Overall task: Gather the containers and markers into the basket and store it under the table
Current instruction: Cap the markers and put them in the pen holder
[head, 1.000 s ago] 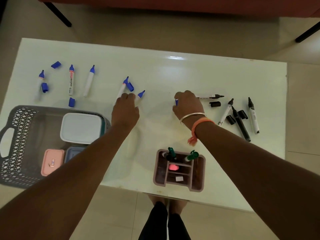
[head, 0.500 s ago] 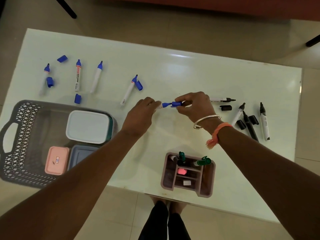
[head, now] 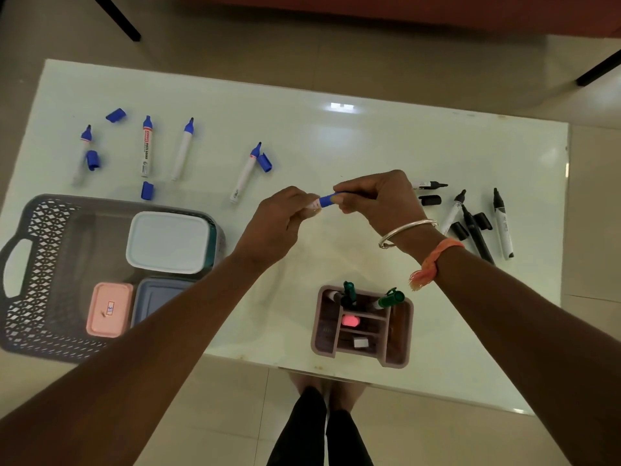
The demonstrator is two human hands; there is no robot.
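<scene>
left hand (head: 279,218) grips blue marker (head: 315,204) body | right hand (head: 378,200) pinches its blue cap (head: 326,200)

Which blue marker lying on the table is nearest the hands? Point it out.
The rightmost blue marker, a loose cap beside its tip, lies just beyond the left hand; the other three lie grouped farther left.

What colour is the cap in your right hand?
Blue. Head view shows it best: right hand pinches the cap, left hand holds the marker.
</scene>
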